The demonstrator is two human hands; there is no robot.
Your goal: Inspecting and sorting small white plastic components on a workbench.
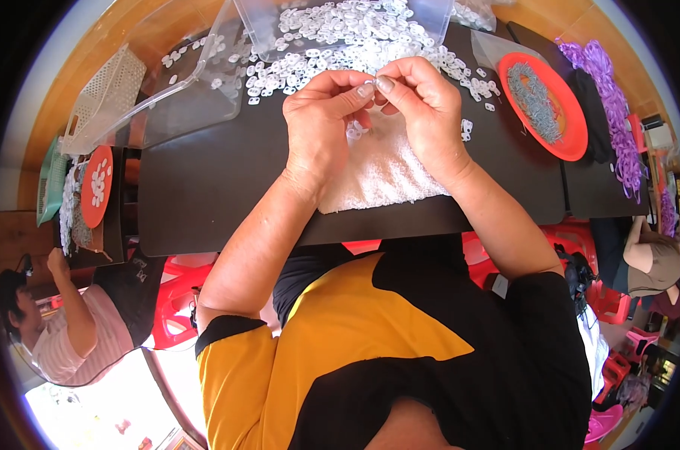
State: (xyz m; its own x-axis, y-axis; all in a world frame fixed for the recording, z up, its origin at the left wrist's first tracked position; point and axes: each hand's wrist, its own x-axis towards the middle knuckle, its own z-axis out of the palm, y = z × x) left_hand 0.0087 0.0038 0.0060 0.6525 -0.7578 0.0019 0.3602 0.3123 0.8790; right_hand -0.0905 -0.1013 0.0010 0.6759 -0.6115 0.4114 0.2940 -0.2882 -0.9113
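Note:
My left hand (321, 112) and my right hand (424, 105) meet fingertip to fingertip above a white cloth (385, 176). Both are closed in a pinch. A small white plastic piece seems to sit at the left fingertips; what the right thumb and forefinger grip is too small to make out. Just under the left fingers, some white pieces (355, 130) show at the cloth's far part. Past the hands lies a wide heap of small white plastic pieces with holes (310, 71), spilling from a clear plastic bin (261, 45).
At right, a red plate (578, 146) holds thin grey metal pins, beside a purple strand bundle (606, 82). A clear lid-like tray (197, 120) and a white perforated basket (107, 90) stand left. A co-worker (70, 322) sits left, near another red plate (89, 214).

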